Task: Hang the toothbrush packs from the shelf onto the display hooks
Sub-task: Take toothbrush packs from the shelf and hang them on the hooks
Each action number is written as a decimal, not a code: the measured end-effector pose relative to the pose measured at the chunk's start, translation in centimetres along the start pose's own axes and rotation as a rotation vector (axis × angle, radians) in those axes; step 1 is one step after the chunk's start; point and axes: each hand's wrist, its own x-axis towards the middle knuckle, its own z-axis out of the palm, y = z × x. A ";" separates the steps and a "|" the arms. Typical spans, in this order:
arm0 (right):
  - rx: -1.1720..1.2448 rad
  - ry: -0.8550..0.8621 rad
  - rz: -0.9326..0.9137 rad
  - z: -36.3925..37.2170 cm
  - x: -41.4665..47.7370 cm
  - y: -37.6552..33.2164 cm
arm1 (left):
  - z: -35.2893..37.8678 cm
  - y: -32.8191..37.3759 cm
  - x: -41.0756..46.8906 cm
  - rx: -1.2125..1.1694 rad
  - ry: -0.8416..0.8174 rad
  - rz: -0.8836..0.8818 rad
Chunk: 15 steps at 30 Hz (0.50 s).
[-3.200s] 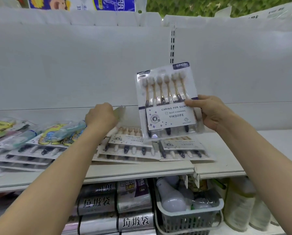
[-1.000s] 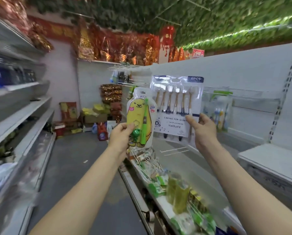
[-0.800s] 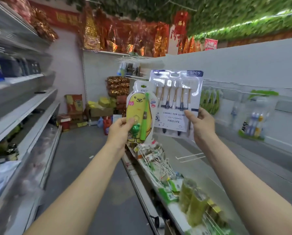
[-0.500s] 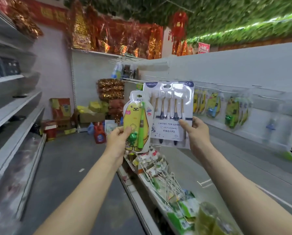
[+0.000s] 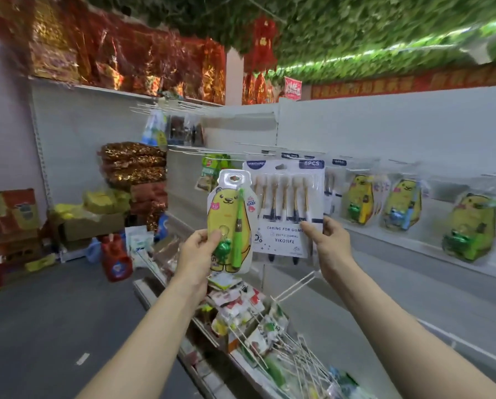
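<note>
My left hand (image 5: 196, 254) grips a yellow bear-shaped kids' toothbrush pack (image 5: 231, 217) with a green brush and a frog charm. My right hand (image 5: 329, 244) holds a clear six-brush pack (image 5: 284, 208) labelled YIKOJIFE by its lower right corner. Both packs are upright at chest height in front of the white display wall. Behind them, matching six-brush packs (image 5: 331, 182) hang on hooks, and several yellow bear packs (image 5: 402, 204) hang further right. An empty white wire hook (image 5: 295, 285) sticks out below my right hand.
Below the hooks, a lower row of wire pegs (image 5: 272, 338) carries small packaged goods. The grey aisle floor (image 5: 54, 326) lies to the left. Boxes and a red detergent jug (image 5: 116, 259) stand at the aisle's end. Red decorations hang above.
I have turned away from the shelf and moved along the aisle with one pack in each hand. The hanging bear packs and six-brush packs have come closer, now right behind my hands.
</note>
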 end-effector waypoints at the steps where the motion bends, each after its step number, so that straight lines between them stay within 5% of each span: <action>1: -0.001 0.007 -0.008 0.9 1.2 0.7 | -0.2 -0.5 1.7 -0.004 -0.015 -0.022; 15: 0.041 0.057 -0.009 14.9 18.8 10.1 | -3.5 -3.1 25.9 -0.003 -0.080 -0.025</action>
